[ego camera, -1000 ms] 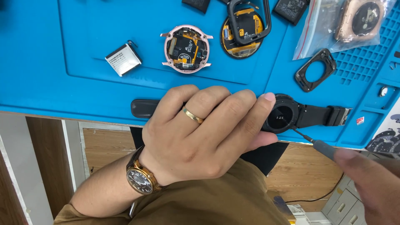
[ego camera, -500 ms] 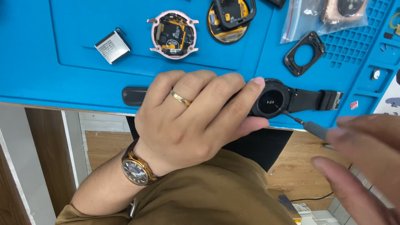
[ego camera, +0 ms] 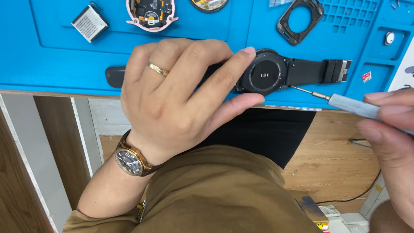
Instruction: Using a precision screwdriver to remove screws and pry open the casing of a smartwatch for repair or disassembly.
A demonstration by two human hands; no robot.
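Between the left hand's (ego camera: 172, 99) fingers (ego camera: 224, 73) and thumb sits a black watch (ego camera: 265, 72), lying back-up on the blue mat (ego camera: 51, 56) at the near edge of the surface. Those fingers are pressed narrow around its round case, covering one strap. Just right of them, the right hand (ego camera: 390, 129) pinches a grey screwdriver (ego camera: 345, 103), its thin tip touching the case's edge. Beyond the fingers lie a small battery (ego camera: 89, 22), an opened pink watch body (ego camera: 152, 13) and a black frame (ego camera: 299, 20).
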